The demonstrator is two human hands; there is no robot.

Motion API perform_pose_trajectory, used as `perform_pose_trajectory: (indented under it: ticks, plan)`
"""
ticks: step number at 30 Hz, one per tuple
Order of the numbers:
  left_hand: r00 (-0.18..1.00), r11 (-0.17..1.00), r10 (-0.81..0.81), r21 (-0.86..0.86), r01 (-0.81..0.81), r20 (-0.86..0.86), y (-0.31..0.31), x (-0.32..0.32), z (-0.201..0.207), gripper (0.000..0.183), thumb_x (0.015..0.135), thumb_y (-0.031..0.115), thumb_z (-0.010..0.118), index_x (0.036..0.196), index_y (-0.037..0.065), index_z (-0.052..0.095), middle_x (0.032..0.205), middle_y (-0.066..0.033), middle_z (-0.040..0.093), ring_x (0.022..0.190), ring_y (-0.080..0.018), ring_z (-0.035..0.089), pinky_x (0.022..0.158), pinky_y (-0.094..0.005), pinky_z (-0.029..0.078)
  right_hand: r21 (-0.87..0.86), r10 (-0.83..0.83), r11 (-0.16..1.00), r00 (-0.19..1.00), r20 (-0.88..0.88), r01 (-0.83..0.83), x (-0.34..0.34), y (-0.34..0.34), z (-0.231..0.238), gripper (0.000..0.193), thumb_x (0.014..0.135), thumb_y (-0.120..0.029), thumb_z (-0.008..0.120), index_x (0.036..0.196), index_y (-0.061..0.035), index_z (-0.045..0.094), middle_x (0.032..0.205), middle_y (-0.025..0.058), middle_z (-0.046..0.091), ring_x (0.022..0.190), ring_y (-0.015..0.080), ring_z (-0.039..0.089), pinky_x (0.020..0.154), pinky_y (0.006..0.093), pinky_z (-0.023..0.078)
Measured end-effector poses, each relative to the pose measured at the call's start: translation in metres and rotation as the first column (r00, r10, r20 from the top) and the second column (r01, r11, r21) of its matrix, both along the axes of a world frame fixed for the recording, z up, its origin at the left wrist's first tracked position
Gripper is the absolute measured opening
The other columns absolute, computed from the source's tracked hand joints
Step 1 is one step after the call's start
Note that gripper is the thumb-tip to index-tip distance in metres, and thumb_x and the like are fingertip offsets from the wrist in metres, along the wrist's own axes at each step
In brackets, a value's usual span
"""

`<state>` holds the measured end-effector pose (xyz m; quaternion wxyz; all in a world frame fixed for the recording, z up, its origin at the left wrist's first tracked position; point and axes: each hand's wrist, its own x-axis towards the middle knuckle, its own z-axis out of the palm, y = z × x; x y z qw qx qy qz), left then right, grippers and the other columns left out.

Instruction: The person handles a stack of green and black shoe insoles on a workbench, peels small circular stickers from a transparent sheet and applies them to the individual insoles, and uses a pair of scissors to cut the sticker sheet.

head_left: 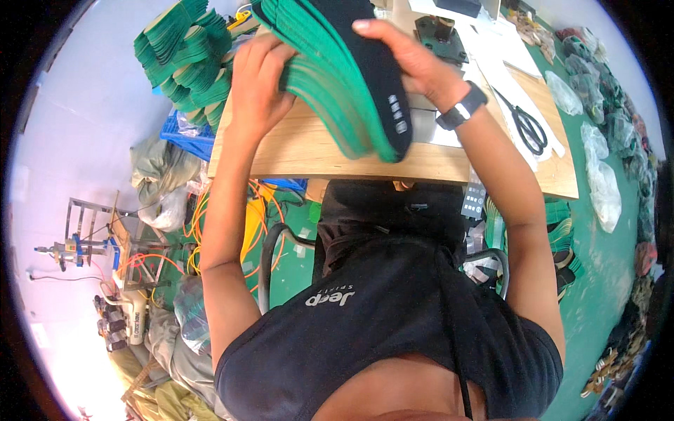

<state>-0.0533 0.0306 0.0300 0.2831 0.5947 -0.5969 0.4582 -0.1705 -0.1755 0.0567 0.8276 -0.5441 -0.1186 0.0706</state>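
Note:
A thick stack of shoe insoles (330,91), green with a black top face, is held up over the wooden table. My left hand (261,84) is closed, its fingers curled against the green edges on the left side. On the other side, my right hand (414,59) grips the stack with its thumb on the black insole (382,91) at the top; its other fingers are mostly hidden. Small pale print marks that insole's near end. The stack's lower end is fanned and blurred. A dark watch (461,107) is on my right wrist.
Black-handled scissors (530,130) lie on white strips at the table's (309,151) right. Beyond my right hand stands a dark green metal device (441,38). More green insoles (186,59) are piled at the left, above a blue crate (186,137). Plastic bags (600,175) line the right floor.

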Motion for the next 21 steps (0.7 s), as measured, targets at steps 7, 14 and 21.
perform_pose_trajectory:
  ticks: [7,14,21]
  plan:
    - [0.825,0.997,-0.032,0.038,0.064,-0.564,0.070,0.020,-0.032,0.066,0.062,0.015,0.073,0.122,0.005,0.048,0.134,-0.0184,0.041,0.126,-0.0342,0.039,0.105,-0.0434,0.029,-0.617,0.001,0.768,0.964,0.267,0.170,0.040,0.030,0.010,0.069,0.076,-0.040,0.071,0.126,0.0007,0.045,0.104,0.0150,0.065,0.090,0.0182,0.065,0.078,0.0296,0.052]
    - [0.689,0.965,0.025,0.197,0.172,-0.724,0.089,0.050,-0.055,0.121,0.052,0.043,0.084,0.148,0.008,0.020,0.153,-0.0168,0.017,0.142,-0.0319,0.014,0.114,-0.0439,0.016,-0.895,0.222,-0.113,0.889,0.401,0.432,0.074,0.042,-0.066,0.096,0.065,-0.031,0.075,0.139,0.0040,0.026,0.117,0.0256,0.053,0.109,0.0390,0.050,0.094,0.0412,0.041]
    - [0.350,0.931,-0.071,0.064,0.360,-0.934,0.064,0.055,-0.078,0.122,0.056,0.045,0.082,0.149,0.008,0.013,0.149,-0.0196,0.027,0.139,-0.0311,0.023,0.113,-0.0405,0.018,-0.764,0.395,-0.031,0.710,0.583,0.644,0.094,0.046,-0.056,0.100,0.059,-0.037,0.080,0.135,0.0067,0.033,0.110,0.0250,0.056,0.107,0.0380,0.052,0.091,0.0413,0.044]
